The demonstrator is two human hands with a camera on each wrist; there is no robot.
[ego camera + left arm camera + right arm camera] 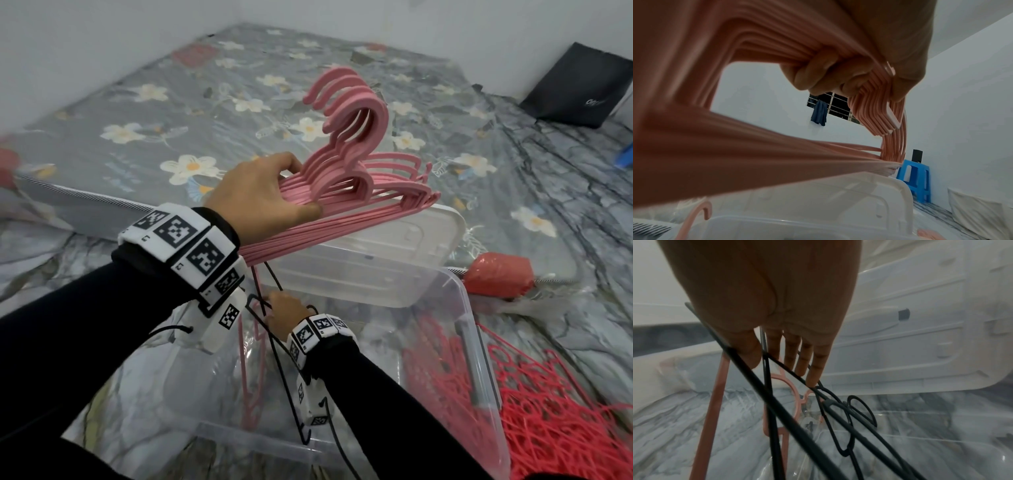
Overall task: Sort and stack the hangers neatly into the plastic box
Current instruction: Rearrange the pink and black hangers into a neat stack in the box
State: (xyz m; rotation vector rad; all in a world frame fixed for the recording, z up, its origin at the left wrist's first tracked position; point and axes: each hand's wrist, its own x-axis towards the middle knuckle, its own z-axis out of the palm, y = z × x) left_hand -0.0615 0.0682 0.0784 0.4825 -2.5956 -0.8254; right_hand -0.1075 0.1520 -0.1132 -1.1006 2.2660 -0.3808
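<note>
the left hand (255, 192) is clamped on a stack of flat pink plastic hangers (346, 178), fingers curled through the frames and thumb pressed along the near side; the left wrist view shows the curled fingers (818, 76) wrapped round the bunched bars. the hangers lie nested one behind the other, their broad rounded hooks fanned upward, held in the air above a translucent white plastic lid (376, 253) that leans at the far edge of the clear plastic storage box (479, 359).

the right hand (286, 317) is lower, inside the box, its fingers (813, 369) nearly straight and pointing down while the thumb and fingers pinch thin black wire hangers (789, 415). the wires are slim, dark and smooth, bent into narrow loops and long straight runs, and they stand slanted in the box. one thin pink plastic hanger (715, 402) stands upright beside them, touching the thumb side of the hand; whether the hand grips it too cannot be told.

the box has glossy see-through walls with a ribbed rim. just outside its right wall lies a heap of bright red plastic lattice hangers (548, 411). beyond it is a mattress with a grey floral sheet (171, 120) under crinkled clear film.
</note>
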